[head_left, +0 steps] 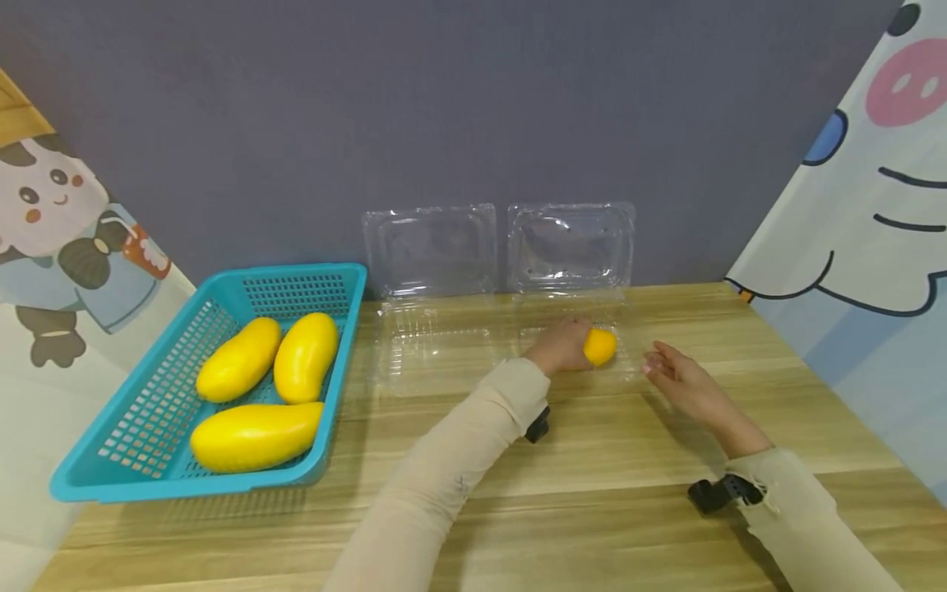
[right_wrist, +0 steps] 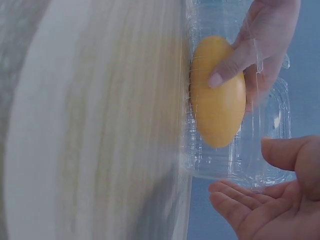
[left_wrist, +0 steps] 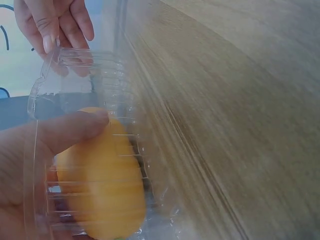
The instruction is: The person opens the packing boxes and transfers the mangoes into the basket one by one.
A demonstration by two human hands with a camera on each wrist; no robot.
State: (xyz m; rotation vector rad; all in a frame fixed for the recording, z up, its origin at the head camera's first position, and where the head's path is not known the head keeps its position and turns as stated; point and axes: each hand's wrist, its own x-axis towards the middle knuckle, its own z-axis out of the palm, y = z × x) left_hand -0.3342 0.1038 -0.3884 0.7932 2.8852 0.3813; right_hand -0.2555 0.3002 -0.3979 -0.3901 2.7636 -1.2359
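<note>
My left hand [head_left: 565, 344] grips a yellow mango [head_left: 601, 347] inside the right clear plastic box, whose hinged lid [head_left: 571, 247] stands up behind it. The thumb lies along the mango's near side, while the other fingers are mostly hidden behind it. Through the box's ribbed wall, the left wrist view shows the mango [left_wrist: 102, 185] low in the tray. Just past the box's right end is my right hand [head_left: 691, 390], holding nothing. In the right wrist view, its fingers [right_wrist: 240, 200] are loosely extended, with the thumb held apart, beside the end of the box.
A second clear box [head_left: 436, 345] stands open on the left, its lid [head_left: 432, 251] raised against the grey backdrop. Farther left, a blue basket [head_left: 344, 370] holds three mangoes. Cartoon-printed panels [head_left: 866, 247] border the wooden table [head_left: 592, 510] at both sides.
</note>
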